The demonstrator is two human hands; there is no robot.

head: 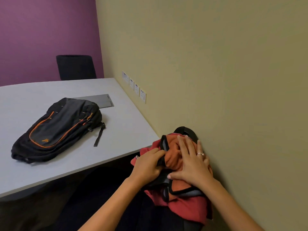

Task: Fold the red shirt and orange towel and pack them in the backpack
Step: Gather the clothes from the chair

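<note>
The black backpack (58,129) with orange trim lies flat on the grey table (126,134), its zips closed as far as I can see. Off the table's right corner, against the wall, the red shirt (188,207) and the orange towel (179,185) sit bunched together in one heap with black and grey edging running through it. My left hand (148,164) pinches a black-edged fold at the heap's left side. My right hand (191,162) lies flat on the orange towel with fingers spread. What the heap rests on is hidden.
A beige wall (233,80) runs close along the right, with several sockets (136,88) just above the table. A grey cable hatch (104,100) sits in the tabletop behind the backpack. A dark chair (75,67) stands at the far end before a purple wall.
</note>
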